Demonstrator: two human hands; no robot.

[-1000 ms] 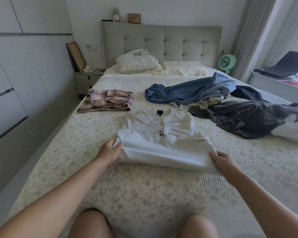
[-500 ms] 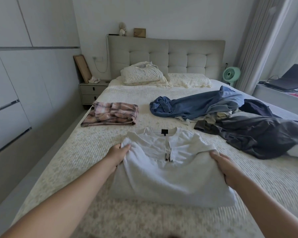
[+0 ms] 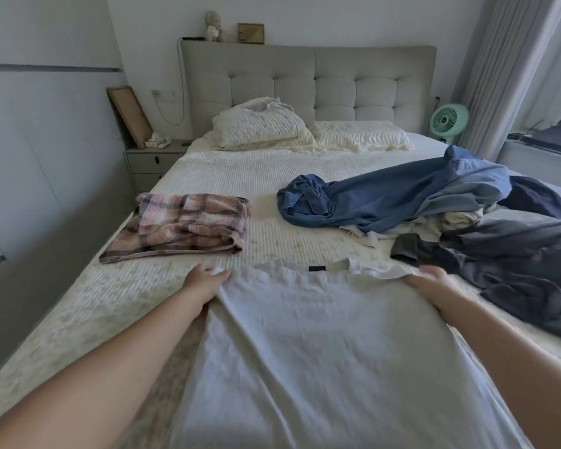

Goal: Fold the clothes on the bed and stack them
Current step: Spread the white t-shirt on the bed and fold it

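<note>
The white shirt (image 3: 321, 345) lies lengthwise down the bed (image 3: 208, 176), its long axis running from the person toward the headboard (image 3: 308, 79). The collar end, with a small dark label at the neck, points at the pillows (image 3: 305, 132); the hem end falls toward the person and out of view at the bottom. The cloth is plain, pale and lightly crinkled, and a doubled layer shows along its far edge.

The two hands are set well apart, one at each far corner of the shirt. The left hand (image 3: 204, 280) pinches the fabric at the left corner, fingers curled over the edge. The right hand (image 3: 431, 283) grips the right corner, though it is blurred.

Beyond the left hand, a pink plaid garment (image 3: 185, 226) sits folded near the bed's left edge. To the right, a blue shirt (image 3: 395, 197) sprawls unfolded over a heap of pale pieces, and dark grey clothing (image 3: 515, 257) spreads just beside the right hand.
</note>
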